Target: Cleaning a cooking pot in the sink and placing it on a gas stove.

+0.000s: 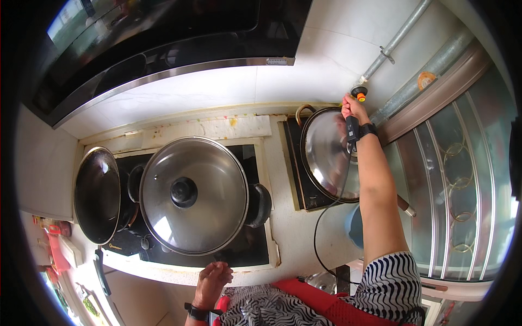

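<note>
My right hand (354, 109) is stretched far to the back wall, fingers curled beside a black gas fitting (359, 92) with an orange-and-yellow part at the end of a metal pipe. Whether the fingers grip a part there is hidden. Under that forearm is a pan with a shiny metal lid (328, 150). My left hand (213, 281) hovers by the counter's front edge, fingers curled, nothing visible in it. Just beyond it, a large wide pan with a glass lid (212, 171) and black knob (183, 192) stands on the black cooktop (240, 256).
A dark wok (97, 195) leans on the left, near a black handle (102, 271). Overhead hangs a black range hood (183, 49). A blue container (354, 226) sits below my right arm. To the right is a glass sliding door (456, 183). A black cable (316, 240) trails from my right wrist.
</note>
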Action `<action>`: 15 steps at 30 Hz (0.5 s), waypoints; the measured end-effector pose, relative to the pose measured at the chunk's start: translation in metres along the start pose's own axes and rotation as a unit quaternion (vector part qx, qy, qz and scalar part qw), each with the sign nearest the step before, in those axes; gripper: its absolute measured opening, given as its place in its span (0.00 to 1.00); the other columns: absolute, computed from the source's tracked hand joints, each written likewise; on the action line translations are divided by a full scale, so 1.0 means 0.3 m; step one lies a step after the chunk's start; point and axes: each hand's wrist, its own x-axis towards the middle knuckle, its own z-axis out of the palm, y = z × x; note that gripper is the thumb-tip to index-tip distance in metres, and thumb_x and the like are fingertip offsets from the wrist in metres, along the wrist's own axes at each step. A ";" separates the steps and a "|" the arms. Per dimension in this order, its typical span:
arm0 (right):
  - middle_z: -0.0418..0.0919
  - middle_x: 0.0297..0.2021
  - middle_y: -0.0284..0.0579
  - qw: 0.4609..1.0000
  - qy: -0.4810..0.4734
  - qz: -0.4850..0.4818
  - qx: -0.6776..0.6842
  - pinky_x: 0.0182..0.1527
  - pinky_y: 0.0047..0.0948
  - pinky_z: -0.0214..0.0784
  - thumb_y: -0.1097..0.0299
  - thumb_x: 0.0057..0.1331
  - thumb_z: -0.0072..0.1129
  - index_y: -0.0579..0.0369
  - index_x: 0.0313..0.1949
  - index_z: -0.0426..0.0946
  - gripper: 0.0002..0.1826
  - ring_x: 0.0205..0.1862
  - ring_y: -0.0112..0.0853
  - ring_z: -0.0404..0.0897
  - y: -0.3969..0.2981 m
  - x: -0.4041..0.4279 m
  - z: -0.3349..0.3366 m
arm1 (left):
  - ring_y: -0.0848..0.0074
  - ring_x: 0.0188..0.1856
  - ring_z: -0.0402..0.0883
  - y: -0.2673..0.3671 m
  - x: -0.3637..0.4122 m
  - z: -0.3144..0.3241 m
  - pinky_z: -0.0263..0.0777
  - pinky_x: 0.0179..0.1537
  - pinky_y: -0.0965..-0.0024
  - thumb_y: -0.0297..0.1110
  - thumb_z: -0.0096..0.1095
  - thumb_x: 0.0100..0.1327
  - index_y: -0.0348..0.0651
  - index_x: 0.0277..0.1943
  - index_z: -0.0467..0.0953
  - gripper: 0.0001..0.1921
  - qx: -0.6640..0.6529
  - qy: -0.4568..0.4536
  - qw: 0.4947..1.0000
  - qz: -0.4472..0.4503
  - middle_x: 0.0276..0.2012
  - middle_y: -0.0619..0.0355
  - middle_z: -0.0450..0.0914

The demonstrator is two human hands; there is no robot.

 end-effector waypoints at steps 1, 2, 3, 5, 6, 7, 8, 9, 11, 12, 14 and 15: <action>0.63 0.17 0.31 1.000 -0.008 0.005 0.003 0.17 0.19 0.51 0.61 0.69 0.52 0.52 0.26 0.65 0.14 0.15 0.20 0.57 -0.004 0.000 -0.002 | 0.69 0.34 0.79 -0.001 0.001 0.003 0.74 0.37 0.69 0.30 0.54 0.67 0.33 0.42 0.74 0.09 -0.007 0.000 1.000 -0.001 0.33 0.50 0.80; 0.62 0.16 0.31 0.999 0.019 0.021 0.021 0.17 0.19 0.51 0.61 0.69 0.52 0.52 0.26 0.65 0.14 0.14 0.21 0.56 -0.012 0.011 0.006 | 0.69 0.34 0.79 0.002 0.001 0.006 0.74 0.37 0.69 0.30 0.54 0.67 0.33 0.42 0.74 0.09 -0.008 0.001 1.000 -0.002 0.33 0.50 0.80; 0.62 0.16 0.31 0.999 0.020 0.022 0.020 0.17 0.19 0.51 0.61 0.69 0.52 0.52 0.26 0.65 0.14 0.14 0.21 0.56 -0.012 0.020 -0.002 | 0.69 0.34 0.79 0.003 -0.001 0.011 0.74 0.37 0.69 0.30 0.54 0.67 0.33 0.42 0.74 0.08 -0.005 -0.003 1.000 0.000 0.33 0.51 0.80; 0.63 0.16 0.32 1.000 -0.015 0.013 -0.011 0.16 0.21 0.50 0.63 0.68 0.53 0.53 0.25 0.65 0.14 0.13 0.21 0.57 -0.009 0.032 -0.025 | 0.69 0.34 0.79 0.002 0.000 0.016 0.74 0.37 0.69 0.30 0.54 0.67 0.33 0.42 0.74 0.08 -0.002 -0.006 1.000 -0.001 0.33 0.51 0.80; 0.63 0.16 0.32 1.000 -0.016 0.014 -0.013 0.16 0.21 0.50 0.63 0.68 0.53 0.53 0.25 0.65 0.14 0.13 0.21 0.57 -0.009 0.026 -0.016 | 0.69 0.34 0.79 0.001 0.002 0.017 0.74 0.37 0.69 0.30 0.54 0.67 0.33 0.42 0.74 0.08 -0.002 -0.007 1.000 -0.003 0.33 0.51 0.80; 0.64 0.17 0.33 0.995 0.017 -0.002 -0.099 0.15 0.21 0.50 0.63 0.67 0.55 0.53 0.26 0.66 0.14 0.13 0.21 0.57 -0.006 0.015 -0.008 | 0.69 0.34 0.79 0.000 0.004 0.017 0.74 0.37 0.69 0.30 0.54 0.67 0.33 0.42 0.74 0.08 -0.002 -0.008 1.000 -0.004 0.33 0.51 0.80; 0.66 0.17 0.34 0.981 0.050 -0.019 -0.184 0.14 0.22 0.49 0.63 0.66 0.56 0.53 0.26 0.67 0.13 0.12 0.21 0.58 0.000 0.007 0.001 | 0.69 0.34 0.79 -0.004 0.004 0.014 0.74 0.37 0.69 0.30 0.54 0.67 0.33 0.42 0.74 0.08 -0.003 -0.007 1.000 -0.004 0.33 0.51 0.80; 0.66 0.17 0.34 0.981 0.050 -0.019 -0.185 0.14 0.22 0.49 0.63 0.66 0.56 0.53 0.26 0.67 0.13 0.12 0.21 0.58 0.007 0.006 0.001 | 0.69 0.34 0.79 -0.008 0.006 0.011 0.74 0.37 0.69 0.30 0.54 0.67 0.33 0.43 0.74 0.08 0.002 -0.003 1.000 -0.006 0.33 0.51 0.80; 0.68 0.17 0.35 0.963 0.142 -0.090 -0.211 0.13 0.22 0.49 0.63 0.64 0.58 0.54 0.26 0.69 0.12 0.12 0.21 0.60 0.021 0.008 -0.004 | 0.69 0.34 0.79 -0.011 0.010 0.011 0.74 0.37 0.69 0.30 0.54 0.67 0.33 0.43 0.74 0.09 0.007 0.002 1.000 -0.008 0.32 0.51 0.80; 0.70 0.18 0.35 0.958 0.156 -0.095 -0.222 0.13 0.21 0.49 0.64 0.63 0.60 0.54 0.28 0.72 0.10 0.12 0.20 0.59 0.023 -0.005 0.000 | 0.69 0.34 0.79 -0.011 0.009 0.013 0.74 0.37 0.70 0.31 0.54 0.67 0.33 0.43 0.74 0.09 0.010 0.002 1.000 -0.009 0.32 0.51 0.79; 0.71 0.18 0.35 0.959 0.144 -0.105 -0.220 0.13 0.21 0.50 0.64 0.62 0.61 0.54 0.29 0.73 0.10 0.12 0.20 0.60 0.032 0.001 -0.010 | 0.69 0.34 0.79 -0.016 0.009 0.014 0.74 0.37 0.70 0.31 0.54 0.67 0.33 0.43 0.74 0.09 0.012 0.004 1.000 -0.011 0.32 0.51 0.79; 0.72 0.19 0.35 0.960 0.132 -0.118 -0.216 0.13 0.21 0.51 0.64 0.62 0.62 0.54 0.30 0.74 0.09 0.12 0.19 0.60 0.032 0.004 -0.018 | 0.70 0.33 0.79 -0.017 0.011 0.014 0.73 0.37 0.70 0.31 0.54 0.67 0.33 0.43 0.74 0.09 0.016 0.005 1.000 -0.009 0.32 0.52 0.79</action>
